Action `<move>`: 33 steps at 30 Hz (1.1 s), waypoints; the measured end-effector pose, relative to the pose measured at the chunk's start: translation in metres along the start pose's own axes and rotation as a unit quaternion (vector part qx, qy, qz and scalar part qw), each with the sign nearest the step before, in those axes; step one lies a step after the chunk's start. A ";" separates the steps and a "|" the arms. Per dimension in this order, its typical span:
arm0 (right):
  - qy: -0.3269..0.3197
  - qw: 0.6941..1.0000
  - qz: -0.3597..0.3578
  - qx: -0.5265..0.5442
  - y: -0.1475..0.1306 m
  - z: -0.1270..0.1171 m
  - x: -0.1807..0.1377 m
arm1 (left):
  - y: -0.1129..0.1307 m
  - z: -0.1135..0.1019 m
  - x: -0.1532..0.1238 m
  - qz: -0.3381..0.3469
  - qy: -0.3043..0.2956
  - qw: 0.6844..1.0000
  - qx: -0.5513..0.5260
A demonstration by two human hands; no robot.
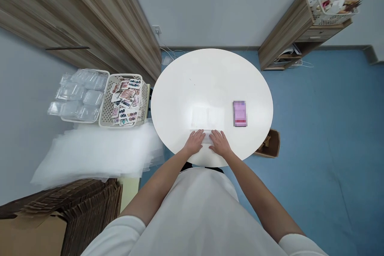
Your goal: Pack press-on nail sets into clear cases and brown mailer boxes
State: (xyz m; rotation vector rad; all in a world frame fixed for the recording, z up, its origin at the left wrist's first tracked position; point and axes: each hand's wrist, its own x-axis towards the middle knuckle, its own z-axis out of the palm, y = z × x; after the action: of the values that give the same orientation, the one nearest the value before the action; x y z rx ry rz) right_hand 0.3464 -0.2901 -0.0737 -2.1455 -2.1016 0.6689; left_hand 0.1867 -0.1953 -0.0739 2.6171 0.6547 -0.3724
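A thin, whitish see-through sheet lies on the round white table, its near part looking folded over. My left hand rests on the left of the near fold, palm down with fingers stretched out. On the right of the same fold lies my right hand, also flat with its fingers extended. Between the two hands a strip of the see-through material shows. To the right of the sheet is a pink-purple rectangular item, blurred in the picture.
Left of the table stand a white basket of printed cards and a basket of clear plastic boxes. A stack of translucent sheets lies nearer, beside folded cardboard. A brown box sits under the table's right edge.
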 end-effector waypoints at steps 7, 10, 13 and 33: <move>-0.036 0.999 0.033 -0.017 -0.004 0.005 0.006 | -0.004 0.002 0.007 -0.005 -0.009 1.000 -0.022; -0.057 0.998 0.032 -0.005 -0.007 0.004 0.003 | 0.001 0.003 0.002 -0.004 -0.006 1.000 -0.026; -0.071 0.997 0.016 0.001 -0.010 0.004 -0.007 | 0.005 0.001 -0.006 0.012 -0.007 0.999 -0.037; -0.009 0.993 0.112 0.025 0.027 -0.022 0.052 | -0.017 -0.042 0.026 -0.114 0.119 0.986 -0.034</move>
State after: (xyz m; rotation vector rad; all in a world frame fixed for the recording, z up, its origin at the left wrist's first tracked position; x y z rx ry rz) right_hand 0.3778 -0.2359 -0.0760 -2.3784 -1.8454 0.7531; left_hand 0.2070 -0.1524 -0.0522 2.5493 1.0330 -0.1013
